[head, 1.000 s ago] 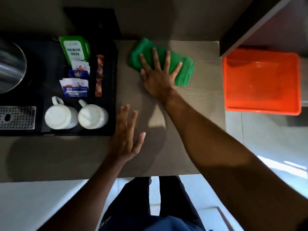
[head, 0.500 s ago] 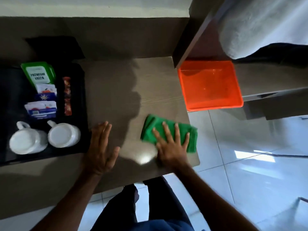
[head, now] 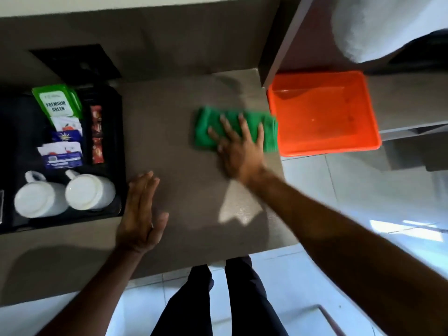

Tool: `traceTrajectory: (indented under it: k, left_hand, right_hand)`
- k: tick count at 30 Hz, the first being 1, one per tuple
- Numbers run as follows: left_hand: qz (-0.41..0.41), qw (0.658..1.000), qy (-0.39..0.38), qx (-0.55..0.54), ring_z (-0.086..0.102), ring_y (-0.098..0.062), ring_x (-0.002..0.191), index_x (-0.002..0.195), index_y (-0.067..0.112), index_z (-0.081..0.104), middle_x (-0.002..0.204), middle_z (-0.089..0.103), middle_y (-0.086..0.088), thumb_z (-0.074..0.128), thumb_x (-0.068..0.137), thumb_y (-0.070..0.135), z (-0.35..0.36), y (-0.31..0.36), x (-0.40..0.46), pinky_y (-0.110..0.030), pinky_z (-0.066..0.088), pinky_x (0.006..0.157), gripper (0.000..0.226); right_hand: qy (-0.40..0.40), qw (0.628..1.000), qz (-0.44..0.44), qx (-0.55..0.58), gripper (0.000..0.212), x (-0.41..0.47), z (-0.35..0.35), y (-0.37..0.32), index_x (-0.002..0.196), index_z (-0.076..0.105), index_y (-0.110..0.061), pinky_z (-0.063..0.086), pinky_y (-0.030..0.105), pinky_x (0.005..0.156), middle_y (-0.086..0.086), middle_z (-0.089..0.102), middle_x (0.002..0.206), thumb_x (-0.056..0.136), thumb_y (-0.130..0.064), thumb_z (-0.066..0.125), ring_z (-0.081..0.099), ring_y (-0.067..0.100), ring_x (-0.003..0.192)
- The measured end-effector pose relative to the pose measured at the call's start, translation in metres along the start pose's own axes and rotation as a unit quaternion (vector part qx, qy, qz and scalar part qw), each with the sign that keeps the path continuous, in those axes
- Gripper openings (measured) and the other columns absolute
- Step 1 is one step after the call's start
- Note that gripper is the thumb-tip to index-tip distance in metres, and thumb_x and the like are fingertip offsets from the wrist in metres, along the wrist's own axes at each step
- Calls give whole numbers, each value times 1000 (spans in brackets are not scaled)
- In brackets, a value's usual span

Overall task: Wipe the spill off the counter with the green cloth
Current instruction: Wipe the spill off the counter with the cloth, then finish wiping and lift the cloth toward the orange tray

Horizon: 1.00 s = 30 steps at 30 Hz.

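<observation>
The folded green cloth (head: 204, 128) lies flat on the brown counter (head: 169, 122), near its right edge beside the orange tub. My right hand (head: 238, 147) presses down on the cloth with fingers spread, covering its middle. My left hand (head: 140, 212) rests flat on the counter near the front, fingers together, holding nothing. No spill shows on the counter; a bright patch of reflected light (head: 238, 209) lies below my right wrist.
A black tray (head: 14, 132) at the left holds two white mugs (head: 89, 191), tea and sugar sachets (head: 57, 103). An orange plastic tub (head: 323, 112) sits just past the counter's right edge. A dark partition (head: 274, 42) rises behind. Tiled floor and my legs lie below.
My right hand slid the green cloth from the back of the counter to the front, then away again toward the right edge by the tub. My left hand stayed planted.
</observation>
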<state>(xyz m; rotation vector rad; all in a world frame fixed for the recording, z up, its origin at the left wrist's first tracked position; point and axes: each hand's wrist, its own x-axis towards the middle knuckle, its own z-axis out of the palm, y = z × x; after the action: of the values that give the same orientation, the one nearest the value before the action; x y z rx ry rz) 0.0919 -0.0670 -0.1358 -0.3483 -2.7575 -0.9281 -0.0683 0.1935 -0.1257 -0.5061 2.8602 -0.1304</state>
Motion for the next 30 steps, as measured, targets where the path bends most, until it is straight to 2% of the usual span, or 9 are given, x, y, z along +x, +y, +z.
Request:
traceTrajectory:
  k: [6,9,12,15,19,22,24,27,30]
  left_hand:
    - [-65,997,-1,-41,33,-33,152,144,-5,49,159,40,-21,34,106,41,-17,25,1,-59,30,122,62]
    - [-110,992,26,-56,32,-26,153,145,-3,49,159,40,-16,33,106,44,-25,60,10,-47,27,125,63]
    - [-113,991,33,-64,33,-26,152,145,-2,48,159,40,-18,33,106,47,-34,88,16,-38,25,126,64]
    - [-134,988,44,-57,33,-22,150,146,0,48,159,40,-15,30,106,52,-42,107,20,-31,24,125,67]
    - [-129,989,51,-43,35,-22,149,147,3,48,157,39,-1,30,105,54,-47,117,24,-40,28,122,69]
    - [-117,992,32,-16,40,-32,147,144,2,51,157,44,-13,29,105,57,-46,123,34,-50,34,119,71]
    - [-99,995,28,9,42,-36,145,143,1,53,155,46,-19,30,105,56,-44,127,47,-57,38,116,70]
    - [-72,996,37,36,45,-40,143,141,0,53,154,48,-22,33,105,49,-40,134,75,-62,40,113,64]
    - [-57,996,53,51,45,-42,143,140,-1,54,155,47,-22,35,104,43,-38,141,101,-63,40,112,60]
  right_hand:
    - [-92,995,-44,2,60,-221,14,-43,143,35,-49,20,79,101,-8,28,160,83,-44,37,23,38,145]
    - [-134,990,-50,-17,73,-228,4,-39,145,32,-46,17,78,99,-5,33,158,76,-51,56,28,37,142]
    - [-153,986,-73,-10,86,-226,0,-24,139,50,-35,37,66,97,-3,50,147,59,-46,81,48,33,132]
    - [-167,980,-102,-15,77,-228,-3,-8,123,65,-32,52,57,88,-4,62,134,50,-45,87,62,30,115]
    - [-148,979,-137,-10,53,-217,-22,-5,110,70,-27,58,46,78,-2,70,114,58,-32,79,65,29,105]
    - [-126,978,-70,148,38,-193,-53,7,122,58,-18,53,45,81,12,67,115,84,-20,59,63,37,103]
    - [-62,956,13,286,41,-170,-68,27,124,59,-25,52,37,84,8,69,115,83,-25,58,65,30,102]
    - [34,888,85,451,48,-129,-89,67,129,61,-18,44,26,88,8,70,118,84,-3,54,61,17,103]
    - [72,809,149,564,43,-92,-117,113,129,61,-9,50,36,90,11,68,118,89,5,54,62,21,105]
